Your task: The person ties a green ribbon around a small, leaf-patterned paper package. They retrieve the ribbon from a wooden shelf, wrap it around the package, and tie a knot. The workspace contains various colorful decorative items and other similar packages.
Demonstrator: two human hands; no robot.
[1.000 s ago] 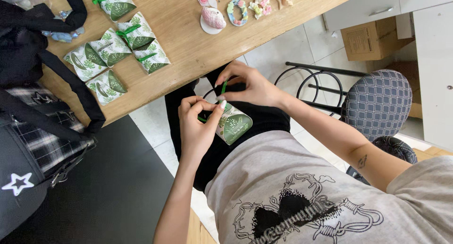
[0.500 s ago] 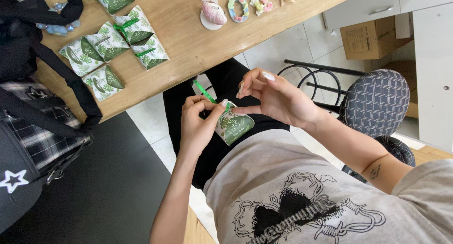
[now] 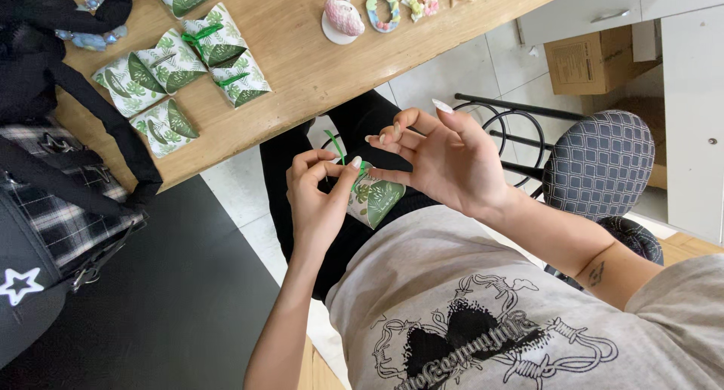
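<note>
Green ribbon [image 3: 333, 144] on leaf-print pouch [image 3: 375, 198], pinched by left hand [image 3: 318, 201] fingers; right hand [image 3: 445, 160] fingers spread.

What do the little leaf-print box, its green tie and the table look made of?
Leaf-print box, pinched between the left hand and right hand: likely matte printed card, with crisp folds. Green tie: thin ribbon, possibly satin or plastic. Table: wood or wood-look laminate, with visible grain.

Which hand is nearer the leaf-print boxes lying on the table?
Left. Left hand, pinching the green ribbon, sits below the leaf-print boxes; right hand is farther right, nearer the grey chair.
</note>
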